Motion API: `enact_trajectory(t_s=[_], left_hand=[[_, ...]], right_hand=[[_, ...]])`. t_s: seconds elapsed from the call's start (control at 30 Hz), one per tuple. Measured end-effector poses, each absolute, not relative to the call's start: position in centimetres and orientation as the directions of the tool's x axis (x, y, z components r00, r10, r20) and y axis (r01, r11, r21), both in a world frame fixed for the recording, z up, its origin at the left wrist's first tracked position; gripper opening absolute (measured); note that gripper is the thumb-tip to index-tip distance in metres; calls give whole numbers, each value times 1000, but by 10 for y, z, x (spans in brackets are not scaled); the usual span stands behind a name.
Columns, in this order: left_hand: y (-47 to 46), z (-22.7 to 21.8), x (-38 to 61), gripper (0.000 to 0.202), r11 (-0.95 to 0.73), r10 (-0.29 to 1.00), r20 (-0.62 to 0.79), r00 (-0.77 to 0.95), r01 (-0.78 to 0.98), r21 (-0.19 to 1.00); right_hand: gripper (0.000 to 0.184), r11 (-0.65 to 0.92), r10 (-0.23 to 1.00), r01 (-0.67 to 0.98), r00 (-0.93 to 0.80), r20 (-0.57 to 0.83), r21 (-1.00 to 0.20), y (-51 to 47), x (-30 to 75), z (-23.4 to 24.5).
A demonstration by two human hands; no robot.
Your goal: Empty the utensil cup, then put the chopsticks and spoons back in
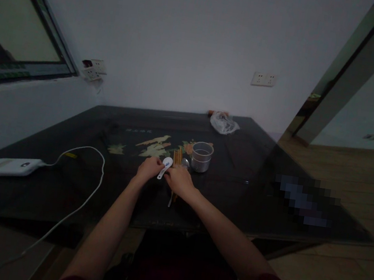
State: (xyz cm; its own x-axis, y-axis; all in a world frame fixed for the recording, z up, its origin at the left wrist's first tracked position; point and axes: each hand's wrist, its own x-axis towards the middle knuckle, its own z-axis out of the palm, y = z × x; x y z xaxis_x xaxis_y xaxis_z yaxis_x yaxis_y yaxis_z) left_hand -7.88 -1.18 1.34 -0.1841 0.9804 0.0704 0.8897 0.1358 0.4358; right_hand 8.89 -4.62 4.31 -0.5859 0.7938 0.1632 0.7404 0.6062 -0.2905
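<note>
A white ceramic soup spoon (167, 162) with a blue mark in its bowl lies between my two hands, its handle pointing toward me. My left hand (149, 168) pinches it from the left side. From the right, the fingertips of my right hand (180, 181) close at its handle. Several wooden chopsticks (178, 156) run beneath my right hand and show above and below it. Beside them is the bowl of a metal spoon (185, 163), partly covered by that hand. Just beyond, to the right, a round metal canister (201, 158) stands upright.
The dark table (227, 201) has a bird-and-flower picture (154, 147) on its top. A crumpled clear plastic bag (224, 123) lies at the back by the wall. At left, a white device (11, 166) trails a white cable (100, 179) over the front edge. A blurred patch covers something at right.
</note>
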Motion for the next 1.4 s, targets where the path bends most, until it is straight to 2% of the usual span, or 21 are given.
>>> enact_trajectory(t_s=[0.33, 0.5, 0.73, 1.0, 1.1, 1.23, 1.4], left_hand=[[-11, 10, -82, 17, 161, 978, 57, -199, 904, 397], [-13, 12, -80, 17, 157, 980, 57, -193, 911, 381], [-19, 19, -77, 19, 176, 981, 8, -192, 916, 359], [-22, 25, -75, 27, 204, 978, -31, -205, 918, 339], [-24, 27, -74, 27, 210, 976, -19, -216, 922, 326], [-27, 31, -73, 27, 213, 975, 0, -224, 927, 310], [-31, 39, -67, 30, 274, 958, 8, -288, 919, 284]], right_hand=[[29, 612, 789, 730, -589, 176, -303, -42, 95, 31], [27, 606, 792, 709, -581, 189, -360, -38, 98, 32], [28, 523, 850, 732, -489, 197, -437, -31, 105, 35], [27, 452, 887, 766, -441, 138, -457, -26, 115, 47], [25, 445, 891, 790, -438, 120, -423, -23, 115, 52], [22, 453, 888, 835, -455, 70, -313, -22, 104, 61], [28, 408, 911, 891, -413, 18, -201, -13, 77, 71]])
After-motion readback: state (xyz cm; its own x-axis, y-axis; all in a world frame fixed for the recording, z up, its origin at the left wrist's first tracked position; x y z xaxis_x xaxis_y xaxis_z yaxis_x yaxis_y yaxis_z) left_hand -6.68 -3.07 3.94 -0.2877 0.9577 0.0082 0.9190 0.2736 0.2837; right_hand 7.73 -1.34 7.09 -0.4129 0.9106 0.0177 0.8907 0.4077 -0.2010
